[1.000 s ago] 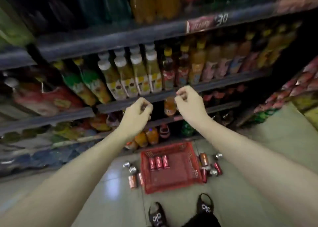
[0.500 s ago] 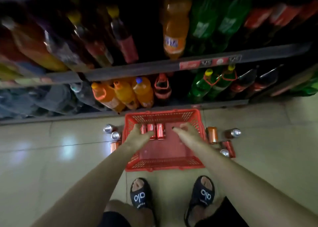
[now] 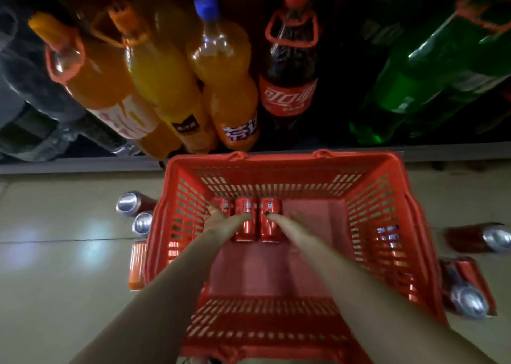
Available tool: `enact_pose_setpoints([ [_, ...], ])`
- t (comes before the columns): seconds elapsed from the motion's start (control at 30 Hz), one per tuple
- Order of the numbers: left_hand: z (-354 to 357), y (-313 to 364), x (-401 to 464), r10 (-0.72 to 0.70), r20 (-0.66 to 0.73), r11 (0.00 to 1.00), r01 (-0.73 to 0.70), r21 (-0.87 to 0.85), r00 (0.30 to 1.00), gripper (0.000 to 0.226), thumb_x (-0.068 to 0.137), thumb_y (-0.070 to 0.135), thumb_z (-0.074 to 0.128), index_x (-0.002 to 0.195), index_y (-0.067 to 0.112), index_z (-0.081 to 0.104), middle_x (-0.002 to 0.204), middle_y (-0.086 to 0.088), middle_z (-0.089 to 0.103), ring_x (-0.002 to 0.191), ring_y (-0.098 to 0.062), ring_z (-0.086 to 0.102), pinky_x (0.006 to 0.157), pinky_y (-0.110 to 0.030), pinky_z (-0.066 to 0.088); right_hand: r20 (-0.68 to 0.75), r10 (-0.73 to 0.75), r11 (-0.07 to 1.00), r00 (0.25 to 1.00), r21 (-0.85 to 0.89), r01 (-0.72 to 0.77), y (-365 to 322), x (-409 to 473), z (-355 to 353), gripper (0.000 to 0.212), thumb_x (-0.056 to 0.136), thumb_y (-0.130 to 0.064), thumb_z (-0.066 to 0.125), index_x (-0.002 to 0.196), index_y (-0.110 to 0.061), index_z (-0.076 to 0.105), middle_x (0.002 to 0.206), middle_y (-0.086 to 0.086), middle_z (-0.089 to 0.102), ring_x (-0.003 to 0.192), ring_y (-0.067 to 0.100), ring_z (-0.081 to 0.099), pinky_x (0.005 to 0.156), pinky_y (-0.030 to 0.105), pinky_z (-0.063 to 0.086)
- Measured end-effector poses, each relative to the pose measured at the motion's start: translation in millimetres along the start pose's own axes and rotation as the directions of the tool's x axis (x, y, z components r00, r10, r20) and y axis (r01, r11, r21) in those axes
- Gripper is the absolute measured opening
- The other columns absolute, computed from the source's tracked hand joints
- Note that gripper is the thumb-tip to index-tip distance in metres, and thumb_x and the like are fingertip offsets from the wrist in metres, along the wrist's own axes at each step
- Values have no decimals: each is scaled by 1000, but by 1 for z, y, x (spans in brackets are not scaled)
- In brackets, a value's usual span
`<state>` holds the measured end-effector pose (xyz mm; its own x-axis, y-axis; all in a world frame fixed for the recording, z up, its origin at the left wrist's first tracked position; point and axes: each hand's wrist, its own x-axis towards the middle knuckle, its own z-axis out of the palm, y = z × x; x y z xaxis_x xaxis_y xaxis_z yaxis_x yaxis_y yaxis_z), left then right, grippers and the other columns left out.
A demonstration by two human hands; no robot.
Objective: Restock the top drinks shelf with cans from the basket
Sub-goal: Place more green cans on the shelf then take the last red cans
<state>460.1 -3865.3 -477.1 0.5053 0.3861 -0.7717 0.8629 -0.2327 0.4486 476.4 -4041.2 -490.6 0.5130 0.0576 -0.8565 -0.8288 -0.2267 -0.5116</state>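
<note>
A red basket [image 3: 387, 225] stands on the floor [image 3: 55, 280], close in front of the lowest shelf [image 3: 83, 164]. Inside it, three red cans [image 3: 244, 225] lie side by side on the bottom, toward the 11 o'clock corner of the basket.

Both arms reach down into the basket. The left hand [image 3: 221, 220] lies with straight fingers over the left can and touches the middle one — it does not curl around any can. The right hand [image 3: 287, 221] also has its fingers stretched out; one fingertip with dark polish touches the top of the right can. So both hands are wide and hold nothing.

Outside the basket, more cans lie on the floor: a group at 9 o'clock of the basket [image 3: 138, 217], touching or just beside its wall, and another group at 3 o'clock [image 3: 470, 280], some with the silver top toward the camera.

On the lowest shelf, at 12 o'clock from the basket, stand big bottles — orange ones [image 3: 221, 73], a dark cola bottle [image 3: 289, 68] with red label, and green bottles [image 3: 414, 87] at 1 o'clock.
</note>
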Motion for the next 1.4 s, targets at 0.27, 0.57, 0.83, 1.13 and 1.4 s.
enact_pose_setpoints([
  [0.27, 3, -31, 60, -58, 3, 996, 58, -65, 998, 147, 24, 81, 91, 149, 17, 46, 142, -8, 62, 127, -34, 62, 110, -50, 50, 35, 15, 987, 999, 156, -20, 15, 28, 9, 57, 79, -52, 76, 130, -29, 62, 116, -2, 72, 96, 14, 67, 72, 31, 42],
  [0.57, 20, -39, 40, 0, 220, 945, 72, -318, 975, 76, 58, 31, 102, 125, 19, 69, 107, -7, 81, 97, -28, 79, 94, -50, 61, 50, 16, 986, 999, 164, -24, 13, 42, -16, 34, 89, -39, 72, 116, -19, 66, 92, 0, 73, 71, 10, 68, 52, 21, 46],
  [0.83, 34, -18, 31, -21, 418, 867, 225, -444, 908, 44, 81, 39, 81, 115, 12, 77, 98, -13, 81, 73, -24, 78, 68, -39, 64, 244, 37, 956, 969, 274, -105, 17, 43, -30, 59, 64, -48, 80, 115, -21, 72, 100, 3, 80, 95, 21, 72, 102, 48, 51],
  [1.13, 35, -1, 8, 81, 441, 807, 201, -555, 894, 51, 86, 47, 73, 130, 20, 68, 112, -11, 80, 94, -27, 79, 68, -42, 65, 288, -10, 966, 958, 249, -65, 10, 31, -25, 37, 85, -32, 73, 118, -17, 71, 103, 6, 79, 96, 22, 72, 101, 48, 51],
  [1.4, -4, 20, -74, 214, 335, 738, 73, -671, 918, 54, 84, 36, 76, 135, 28, 63, 125, -8, 76, 116, -31, 72, 87, -51, 62, 344, -217, 918, 914, 389, 72, -17, -47, -35, 54, 83, -25, 74, 135, -14, 63, 130, 20, 68, 125, 39, 61, 109, 56, 44],
])
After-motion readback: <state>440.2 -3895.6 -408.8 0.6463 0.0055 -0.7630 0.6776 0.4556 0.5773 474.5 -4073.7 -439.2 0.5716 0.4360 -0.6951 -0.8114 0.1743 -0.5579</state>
